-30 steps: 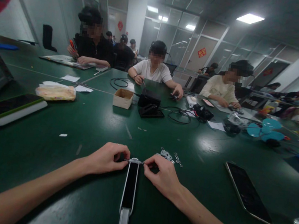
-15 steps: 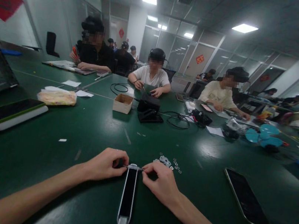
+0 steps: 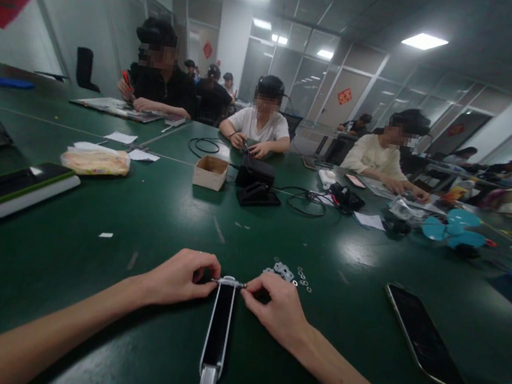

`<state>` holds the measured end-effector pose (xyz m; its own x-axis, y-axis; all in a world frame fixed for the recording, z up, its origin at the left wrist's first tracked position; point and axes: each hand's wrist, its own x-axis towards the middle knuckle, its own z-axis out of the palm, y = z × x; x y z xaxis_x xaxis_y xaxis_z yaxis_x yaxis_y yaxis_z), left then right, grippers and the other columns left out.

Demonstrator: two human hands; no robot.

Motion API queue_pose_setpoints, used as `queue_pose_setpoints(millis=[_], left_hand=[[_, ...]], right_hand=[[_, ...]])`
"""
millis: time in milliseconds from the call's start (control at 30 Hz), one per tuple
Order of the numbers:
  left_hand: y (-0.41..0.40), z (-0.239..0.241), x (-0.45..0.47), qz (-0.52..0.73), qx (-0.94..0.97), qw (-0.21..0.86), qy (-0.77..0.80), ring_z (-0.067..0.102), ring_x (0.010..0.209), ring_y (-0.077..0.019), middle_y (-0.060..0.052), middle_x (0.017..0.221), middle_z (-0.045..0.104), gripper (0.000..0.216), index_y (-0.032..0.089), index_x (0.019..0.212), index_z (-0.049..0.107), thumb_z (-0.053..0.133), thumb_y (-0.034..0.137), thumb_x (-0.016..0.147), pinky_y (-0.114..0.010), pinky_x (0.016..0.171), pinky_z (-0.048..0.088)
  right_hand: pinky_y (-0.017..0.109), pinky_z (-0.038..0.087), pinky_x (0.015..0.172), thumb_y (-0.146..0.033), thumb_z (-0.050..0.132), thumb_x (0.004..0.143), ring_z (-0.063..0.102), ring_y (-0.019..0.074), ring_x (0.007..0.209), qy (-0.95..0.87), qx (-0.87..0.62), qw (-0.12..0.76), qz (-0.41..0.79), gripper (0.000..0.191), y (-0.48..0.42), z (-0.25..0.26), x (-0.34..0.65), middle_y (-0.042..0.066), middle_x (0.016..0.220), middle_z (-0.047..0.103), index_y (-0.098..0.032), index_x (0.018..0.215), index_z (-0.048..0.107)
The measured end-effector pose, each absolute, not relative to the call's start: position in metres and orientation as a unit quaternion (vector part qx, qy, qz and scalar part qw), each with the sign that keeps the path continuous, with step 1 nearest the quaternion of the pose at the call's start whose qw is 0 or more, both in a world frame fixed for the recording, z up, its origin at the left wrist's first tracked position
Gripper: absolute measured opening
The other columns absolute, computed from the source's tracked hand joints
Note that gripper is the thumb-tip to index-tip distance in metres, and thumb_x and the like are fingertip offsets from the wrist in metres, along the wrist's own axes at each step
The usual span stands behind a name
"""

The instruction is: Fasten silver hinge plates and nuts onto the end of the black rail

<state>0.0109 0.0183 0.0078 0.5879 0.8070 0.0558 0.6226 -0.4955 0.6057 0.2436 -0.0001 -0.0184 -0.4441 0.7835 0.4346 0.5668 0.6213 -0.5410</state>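
A long, narrow piece (image 3: 217,334) with white-silver edges and a dark inside lies on the green table, pointing away from me. A silver tab (image 3: 207,382) forms its near end. Across its far end runs a thin metal rod (image 3: 229,283), sticking out at both sides. My left hand (image 3: 183,278) pinches the rod's left end between thumb and fingertips. At the opposite end my right hand (image 3: 276,303) is closed in a pinch on the rod. Small grey metal plates (image 3: 283,271) and several loose washers (image 3: 303,280) lie just beyond my right hand.
A phone (image 3: 426,339) lies to the right, a green-edged device (image 3: 11,186) to the left. Farther off are an open cardboard box (image 3: 210,174), a black device (image 3: 258,179) with cables, and a blue fan blade (image 3: 453,228). Several people sit at work across the table.
The view has tilted slightly. Both hands keep their pinch at the rod's ends, and the right fingertips are a little nearer the narrow piece.
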Motion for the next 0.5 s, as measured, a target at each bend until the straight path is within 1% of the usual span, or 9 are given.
queue_pose_setpoints(millis=[200,400,500], left_hand=[[0.0185,0.0072,0.0111,0.175,0.852,0.267,0.415,0.05,0.057,-0.0102,0.001,0.074,0.062,0.013,0.017,0.086,0.063,0.056,0.025,0.079,-0.02,0.056,0.039],[0.0188,0.005,0.0104,0.176,0.854,0.264,0.412,0.051,0.058,-0.0104,0.002,0.073,0.061,0.012,0.017,0.087,0.063,0.057,0.023,0.08,-0.021,0.057,0.039],[0.0191,0.0032,0.0101,0.18,0.853,0.266,0.411,0.051,0.058,-0.0105,0.002,0.073,0.061,0.011,0.017,0.087,0.063,0.057,0.022,0.079,-0.021,0.057,0.039]], right_hand=[[0.028,0.047,0.061,-0.012,0.065,0.079,0.057,0.0144,0.065,-0.841,-0.411,0.313,0.163,0.012,0.0001,-0.0174,0.2451,0.001,0.073,0.064,-0.018,0.072,0.058],[0.033,0.051,0.073,-0.011,0.066,0.076,0.061,0.0183,0.084,-0.844,-0.378,0.352,0.148,0.016,0.0008,-0.0181,0.2441,0.005,0.09,0.065,-0.019,0.069,0.054],[0.034,0.051,0.075,-0.011,0.065,0.074,0.061,0.0192,0.086,-0.844,-0.367,0.367,0.135,0.016,0.0009,-0.0188,0.2433,0.006,0.09,0.064,-0.019,0.067,0.053]])
